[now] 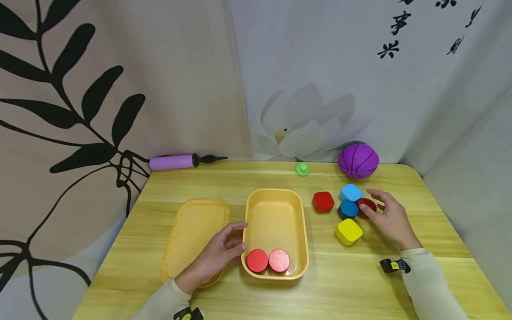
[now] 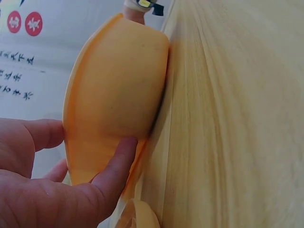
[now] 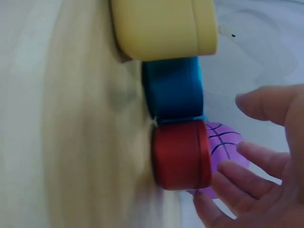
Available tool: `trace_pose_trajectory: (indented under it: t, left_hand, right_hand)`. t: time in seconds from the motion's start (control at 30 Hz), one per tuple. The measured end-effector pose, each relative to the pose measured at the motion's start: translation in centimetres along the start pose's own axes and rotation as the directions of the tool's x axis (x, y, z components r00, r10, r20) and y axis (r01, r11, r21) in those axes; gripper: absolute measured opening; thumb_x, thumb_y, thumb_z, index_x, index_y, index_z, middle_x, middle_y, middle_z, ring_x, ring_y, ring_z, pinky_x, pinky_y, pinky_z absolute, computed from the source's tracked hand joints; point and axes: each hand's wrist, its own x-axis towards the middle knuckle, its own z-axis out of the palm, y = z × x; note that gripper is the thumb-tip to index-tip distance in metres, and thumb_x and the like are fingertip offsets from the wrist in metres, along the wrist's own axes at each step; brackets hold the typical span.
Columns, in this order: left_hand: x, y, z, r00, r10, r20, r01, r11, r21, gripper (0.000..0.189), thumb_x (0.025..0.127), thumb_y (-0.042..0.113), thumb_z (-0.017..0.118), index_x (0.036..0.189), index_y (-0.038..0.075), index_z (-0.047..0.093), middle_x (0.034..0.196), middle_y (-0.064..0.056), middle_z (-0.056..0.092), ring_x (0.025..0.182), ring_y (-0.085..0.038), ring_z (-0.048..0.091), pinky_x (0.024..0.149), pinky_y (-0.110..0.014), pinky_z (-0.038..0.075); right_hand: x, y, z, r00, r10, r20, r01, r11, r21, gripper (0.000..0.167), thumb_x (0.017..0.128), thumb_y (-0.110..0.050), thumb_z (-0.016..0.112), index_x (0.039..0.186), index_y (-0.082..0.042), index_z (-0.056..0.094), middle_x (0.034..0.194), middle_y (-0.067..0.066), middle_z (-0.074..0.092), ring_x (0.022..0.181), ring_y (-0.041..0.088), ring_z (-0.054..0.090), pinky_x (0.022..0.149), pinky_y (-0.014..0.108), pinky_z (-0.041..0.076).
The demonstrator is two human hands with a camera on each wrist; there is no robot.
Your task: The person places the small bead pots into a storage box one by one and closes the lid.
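My left hand [image 1: 219,252] rests its fingers and thumb against the left wall and rim of a yellow plastic box [image 1: 276,195]. A finger presses low on that wall in the left wrist view. Inside the box, two red round tins [image 1: 257,261] lie side by side at the near end. Over on the right, my right hand [image 1: 387,218] reaches around a dark red round tin [image 3: 181,154], fingers spread beside its lid. Touching that tin is a blue round tin [image 1: 348,209], with a light blue tin [image 1: 351,193] behind and a yellow rounded-square tin [image 1: 349,231] in front.
A red tin [image 1: 322,202] stands between the box and the blue tins. The yellow lid [image 1: 196,235] lies left of the box. Along the back edge are a purple pump [image 1: 172,162], a small green duck [image 1: 302,169] and a purple ball [image 1: 358,160].
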Motion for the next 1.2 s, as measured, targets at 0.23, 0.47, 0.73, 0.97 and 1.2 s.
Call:
trace_pose_trajectory:
  t: [0.23,0.47,0.73,0.97,1.2]
  left_hand:
    - [-0.1,-0.2,0.0,1.0,-0.006,0.005,0.006,1.0,-0.011,0.063,0.105,0.018,0.068,0.161,0.013,0.039,0.157,-0.025,0.044,0.135,-0.035,0.057,0.092,-0.042,0.061]
    - [0.0,-0.1,-0.1,1.0,-0.01,0.01,0.01,1.0,-0.006,0.062,0.106,0.017,0.067,0.161,0.013,0.039,0.157,-0.024,0.044,0.134,-0.035,0.057,0.093,-0.042,0.061]
    - [0.1,0.2,-0.1,1.0,-0.011,-0.001,0.011,1.0,-0.004,0.062,0.105,0.019,0.068,0.161,0.014,0.04,0.157,-0.023,0.045,0.133,-0.033,0.058,0.094,-0.043,0.061]
    - [0.2,0.1,-0.1,1.0,-0.015,-0.013,0.015,1.0,-0.006,0.059,0.106,0.015,0.065,0.16,0.014,0.041,0.156,-0.023,0.046,0.131,-0.032,0.059,0.092,-0.043,0.062]
    - [0.2,0.1,0.0,1.0,0.006,-0.011,-0.006,1.0,-0.008,0.063,0.105,0.017,0.067,0.162,0.014,0.039,0.155,-0.025,0.046,0.127,-0.03,0.062,0.09,-0.041,0.063]
  right_hand:
    - [0.0,1.5,0.7,0.99,0.078,0.121,-0.078,0.997,-0.005,0.08,0.104,-0.037,0.068,0.16,0.008,0.033,0.158,0.035,0.041,0.139,0.051,0.045,0.111,0.065,0.045]
    - [0.1,2.2,0.8,0.987,0.09,0.136,-0.092,0.996,0.003,0.074,0.106,-0.026,0.066,0.16,0.011,0.031,0.155,0.038,0.042,0.136,0.053,0.048,0.111,0.064,0.044]
    - [0.2,1.7,0.3,0.98,0.115,0.16,-0.115,0.993,-0.006,0.075,0.107,-0.032,0.063,0.16,0.01,0.031,0.155,0.039,0.043,0.134,0.057,0.051,0.111,0.067,0.044]
    - [-0.2,1.3,-0.6,0.99,0.081,0.117,-0.08,0.997,-0.012,0.074,0.107,-0.034,0.065,0.159,0.009,0.035,0.153,0.037,0.046,0.132,0.055,0.052,0.108,0.061,0.048]
    - [-0.6,0.2,-1.4,0.997,0.043,0.066,-0.044,0.999,0.013,0.075,0.104,-0.033,0.07,0.16,0.006,0.037,0.152,0.035,0.047,0.131,0.05,0.054,0.088,0.013,0.057]
